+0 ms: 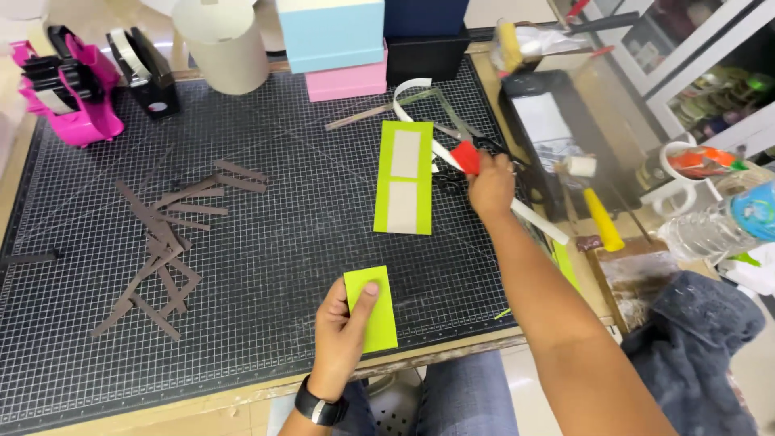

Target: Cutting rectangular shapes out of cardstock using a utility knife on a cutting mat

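- Single head-worn view, looking steeply down from above the seated person's lap at the near edge.
- Faces forward across the surface (266, 242), toward 12 o'clock.
- Close range: forearms enter from 6 o'clock.
- Cabinet and clutter at 2 o'clock; no second view to share with.

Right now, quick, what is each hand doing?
Left hand: closed on a small green card, thumb on top.
Right hand: closed around a red-tipped tool near the long green card.

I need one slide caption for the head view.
Left hand holds a small green card; right hand grips a red-handled tool above the cutting mat.
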